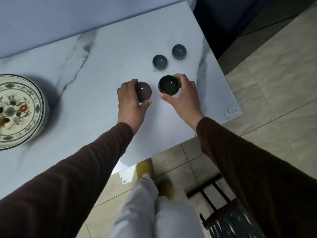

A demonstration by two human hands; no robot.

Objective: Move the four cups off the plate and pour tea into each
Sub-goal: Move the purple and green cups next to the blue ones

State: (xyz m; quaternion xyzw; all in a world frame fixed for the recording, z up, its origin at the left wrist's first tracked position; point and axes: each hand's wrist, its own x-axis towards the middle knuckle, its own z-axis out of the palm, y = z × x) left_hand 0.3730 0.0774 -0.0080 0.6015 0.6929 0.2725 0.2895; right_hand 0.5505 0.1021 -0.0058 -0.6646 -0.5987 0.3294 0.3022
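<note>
Left hand [132,98] has its thumb and fingers curled round the brownish cup [143,91], and the right hand [184,93] is pinching the dark green cup [169,85] the same way, thumb on the near side and fingers behind. Both cups sit upright, close together, and look to be on or just above the table [103,57], can't tell which. Taking the green cup as the marker: the brown one is just left of it, and the two grey cups [159,61] [179,51] stand a bit beyond it, near each other. The plate [38,93] is well off to the left with no cups on it, so I'd say the moving part is nearly done. All four cups look empty, though the glaze shine makes that hard to call. No teapot in view.
</note>
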